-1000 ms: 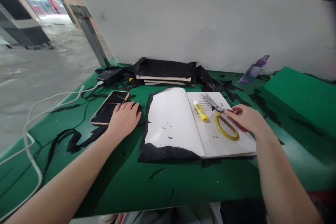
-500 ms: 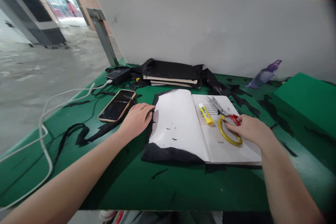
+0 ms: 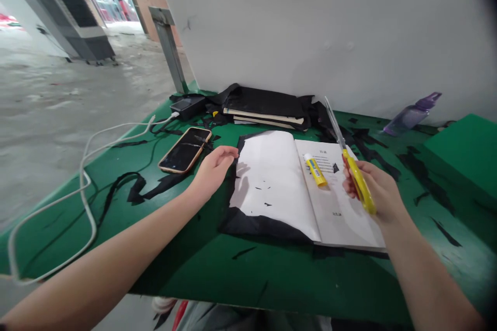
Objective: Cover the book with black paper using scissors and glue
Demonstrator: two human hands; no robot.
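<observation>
Scissors [image 3: 351,165] gripped in right hand [image 3: 378,191]

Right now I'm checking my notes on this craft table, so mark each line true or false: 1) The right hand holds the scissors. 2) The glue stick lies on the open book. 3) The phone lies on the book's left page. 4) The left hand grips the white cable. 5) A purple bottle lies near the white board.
1) True: the right hand holds the scissors lifted, blades pointing up and away.
2) True: the glue stick lies on the right page of the open book.
3) False: the phone lies on the green table, left of the book.
4) False: the left hand is at the book's left edge; the white cable lies apart.
5) True: the purple bottle lies by the white board.
</observation>
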